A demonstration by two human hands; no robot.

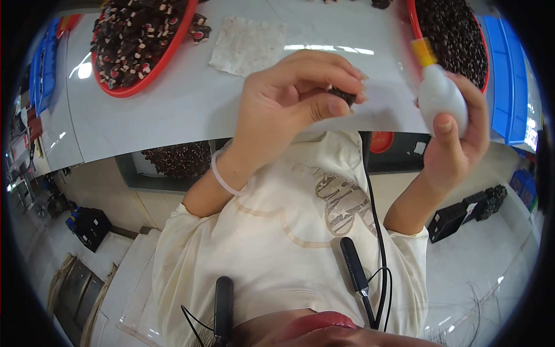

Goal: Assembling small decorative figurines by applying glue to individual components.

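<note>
The fingers [341, 87] of the left hand [289, 101] are pressed together around a small dark piece [342, 94], pinched between thumb and fingertips and held up in the air over the near edge of the desk [185, 110]. The right hand [457, 136] is wrapped around a small white squeeze bottle [440, 98] with a yellow-banded nozzle, thumb laid flat on its belly; the nozzle points up and away, not at the dark piece, and the two are apart.

So the work looks to be mid-cycle: one piece is picked and in hand, the bottle is ready, but nothing shows the nozzle meeting the piece yet. Whether anything has already been squeezed onto it cannot be told, as the fingers hide most of it.

Much appears left. A red tray [153, 75] at the far left corner of the desk is heaped with dark pieces dotted pale and red, and a second red tray [411, 17] at the far right corner is heaped with plain dark ones. A pale cloth [248, 43] lies between them toward the far edge.
</note>
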